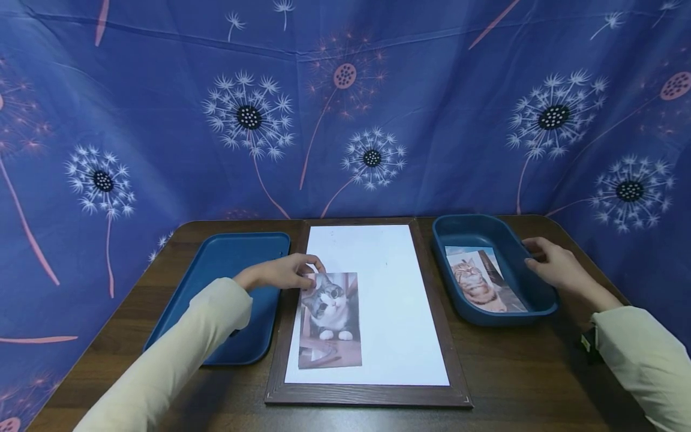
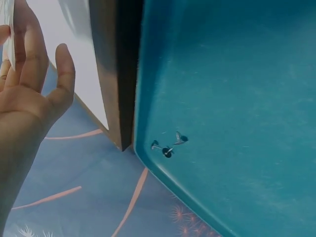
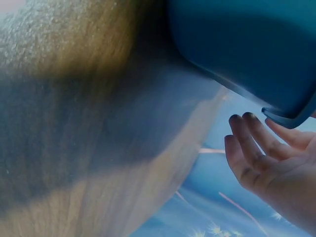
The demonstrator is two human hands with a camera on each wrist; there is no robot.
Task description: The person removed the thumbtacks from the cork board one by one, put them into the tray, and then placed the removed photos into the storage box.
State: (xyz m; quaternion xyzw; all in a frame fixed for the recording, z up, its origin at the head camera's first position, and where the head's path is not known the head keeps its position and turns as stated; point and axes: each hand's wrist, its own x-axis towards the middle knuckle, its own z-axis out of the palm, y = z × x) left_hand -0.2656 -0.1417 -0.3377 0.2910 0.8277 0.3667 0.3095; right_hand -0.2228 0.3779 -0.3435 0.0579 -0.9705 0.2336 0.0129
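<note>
My left hand [image 1: 288, 271] pinches the upper left corner of a photo [image 1: 330, 321] of a grey-and-white cat. The photo overlaps the left part of a white board [image 1: 396, 300] with a brown wooden frame. Only a thin edge of the photo shows in the left wrist view, between thumb and fingers. On the right, my right hand [image 1: 556, 264] pinches the rim of a deep blue basin [image 1: 531, 294], thumb on one side and fingers on the other. Inside lie overlapping photos, the top one a ginger cat picture [image 1: 472, 285].
A shallow blue tray [image 1: 216, 264] lies left of the board, partly under my left forearm. Several small dark-headed tacks [image 2: 168, 152] sit near its corner. All stand on a brown wooden table [image 1: 518, 372], with a blue dandelion-print cloth [image 1: 432, 120] hanging behind.
</note>
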